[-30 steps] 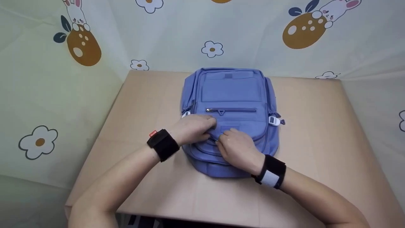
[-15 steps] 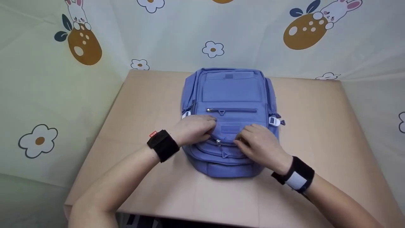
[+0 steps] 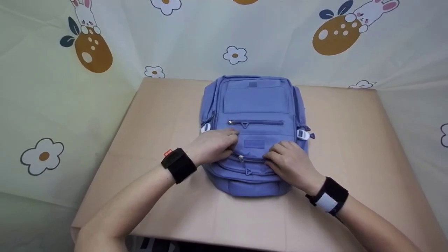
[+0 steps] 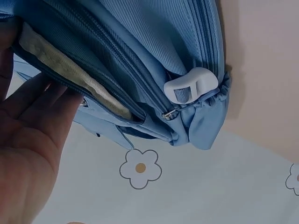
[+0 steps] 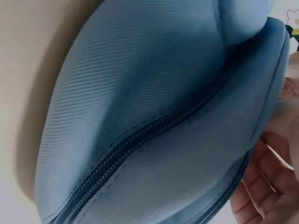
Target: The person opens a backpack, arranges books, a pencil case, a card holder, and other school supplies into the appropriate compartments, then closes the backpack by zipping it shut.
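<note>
A blue backpack (image 3: 257,99) lies front side up on the table. My left hand (image 3: 213,145) holds the edge of its lower front pocket at the left, with the thumb on one side and the fingers on the other. Inside that pocket edge, a strip of pale lining (image 4: 70,67) shows in the left wrist view. My right hand (image 3: 292,162) grips the same pocket's edge farther right, its fingertips at the zipper line. Between the hands, a metal zipper slider (image 3: 241,158) sits untouched, and a triangular pull (image 3: 248,171) hangs on the zipper below.
The brown table (image 3: 168,105) extends on both sides of the backpack. White buckles (image 3: 303,134) stick out at its sides. A second zipper (image 3: 257,122) crosses the front higher up. Behind stands a pale curtain (image 3: 196,35) printed with flowers and rabbits.
My right hand has moved right along the pocket edge, away from my left hand, uncovering the slider and the triangular pull. My left hand has stayed nearly in place.
</note>
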`<state>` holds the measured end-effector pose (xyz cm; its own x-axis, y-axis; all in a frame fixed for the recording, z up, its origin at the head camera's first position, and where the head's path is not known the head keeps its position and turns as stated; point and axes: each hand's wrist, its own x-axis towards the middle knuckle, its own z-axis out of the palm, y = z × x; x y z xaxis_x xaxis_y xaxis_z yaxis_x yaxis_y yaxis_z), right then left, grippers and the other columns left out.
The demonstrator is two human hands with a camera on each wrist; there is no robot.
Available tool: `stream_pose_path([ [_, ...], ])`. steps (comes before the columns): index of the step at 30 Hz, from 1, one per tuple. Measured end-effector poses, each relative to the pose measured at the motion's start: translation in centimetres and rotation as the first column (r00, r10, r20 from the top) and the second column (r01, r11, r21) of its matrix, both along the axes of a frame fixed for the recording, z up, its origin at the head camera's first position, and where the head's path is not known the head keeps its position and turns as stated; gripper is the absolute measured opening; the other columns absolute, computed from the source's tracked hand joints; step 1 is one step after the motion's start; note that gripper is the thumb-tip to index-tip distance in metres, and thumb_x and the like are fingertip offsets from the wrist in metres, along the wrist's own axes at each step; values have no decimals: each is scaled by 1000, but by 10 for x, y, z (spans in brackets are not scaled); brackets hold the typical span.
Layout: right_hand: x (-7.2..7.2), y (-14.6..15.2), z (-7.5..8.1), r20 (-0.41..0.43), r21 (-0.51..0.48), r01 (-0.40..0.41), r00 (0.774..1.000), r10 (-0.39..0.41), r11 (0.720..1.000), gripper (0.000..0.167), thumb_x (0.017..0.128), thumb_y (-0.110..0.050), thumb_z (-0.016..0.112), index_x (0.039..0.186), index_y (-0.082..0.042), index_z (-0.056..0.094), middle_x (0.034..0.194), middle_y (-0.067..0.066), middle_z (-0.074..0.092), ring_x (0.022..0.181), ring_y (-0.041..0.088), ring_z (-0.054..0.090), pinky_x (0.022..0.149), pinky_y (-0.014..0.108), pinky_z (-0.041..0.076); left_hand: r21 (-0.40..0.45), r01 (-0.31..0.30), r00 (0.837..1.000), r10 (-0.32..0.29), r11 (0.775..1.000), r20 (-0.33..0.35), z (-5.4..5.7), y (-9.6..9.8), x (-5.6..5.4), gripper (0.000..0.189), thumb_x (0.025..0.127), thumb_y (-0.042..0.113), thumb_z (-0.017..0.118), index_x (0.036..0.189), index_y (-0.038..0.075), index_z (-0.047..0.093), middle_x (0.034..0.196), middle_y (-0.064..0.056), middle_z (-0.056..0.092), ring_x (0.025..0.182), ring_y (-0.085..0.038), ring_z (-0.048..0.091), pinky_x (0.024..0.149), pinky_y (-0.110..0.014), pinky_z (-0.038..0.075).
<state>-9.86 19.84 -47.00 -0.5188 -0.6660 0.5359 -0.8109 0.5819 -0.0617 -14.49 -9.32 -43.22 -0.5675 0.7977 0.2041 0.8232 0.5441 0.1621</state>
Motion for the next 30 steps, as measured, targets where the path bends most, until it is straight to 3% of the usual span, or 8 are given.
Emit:
stream_pose_path([
  [3,0,-1,-1,11,-10,-3,1000,3,1000,14,84,-12,82,96,-9,74,89,3,66,81,25,59,70,41,48,14,-46,999,46,999,16,-1,2,6,19,83,5,67,79,12,49,131,-13,66,130,-29,58,98,-44,53],
  [7,1,-2,0,42,-34,-2,999,4,999,14,85,-11,82,95,-10,74,90,1,66,82,23,59,72,40,49,1,-164,986,164,987,35,1,8,18,18,88,22,66,82,14,52,131,-12,66,123,-27,62,89,-44,56],
  [11,2,-2,2,53,-52,9,999,-7,999,14,84,-9,83,95,-11,73,89,0,66,81,21,60,71,39,48,-71,-274,961,277,959,27,1,20,31,48,95,56,63,86,9,65,136,-18,63,124,-31,61,92,-45,56],
  [14,2,-2,2,54,-56,22,998,-19,998,14,84,-9,83,94,-11,73,89,0,66,80,21,59,71,38,48,-140,-327,944,328,935,-16,-2,30,37,68,93,68,58,87,1,74,143,-24,56,133,-37,53,95,-48,54],
  [16,3,-3,3,53,-59,26,998,-23,998,13,84,-10,83,93,-11,74,89,0,67,80,21,60,70,38,48,-159,-356,934,355,921,-36,-4,34,40,69,93,66,61,88,-1,77,144,-26,54,134,-38,52,95,-49,54],
  [20,3,-4,2,55,-63,32,998,-29,998,13,84,-10,83,93,-12,74,88,-1,67,80,21,60,71,38,48,-140,-383,924,381,913,-43,-7,38,41,49,94,48,70,92,-1,78,144,-26,54,135,-38,52,97,-50,53],
  [27,3,-3,1,74,-68,41,997,-36,997,13,84,-10,83,93,-11,74,89,-1,66,82,20,59,73,38,48,-51,-348,938,347,936,-20,-5,30,44,27,95,29,72,98,3,76,141,-21,58,131,-35,55,105,-46,48],
  [30,3,-3,2,82,-71,42,996,-36,997,12,84,-11,83,93,-12,74,89,-1,67,83,20,60,74,38,48,15,-321,945,321,947,-67,-6,25,46,24,95,31,74,94,7,74,125,-15,66,114,-33,62,93,-44,54],
])
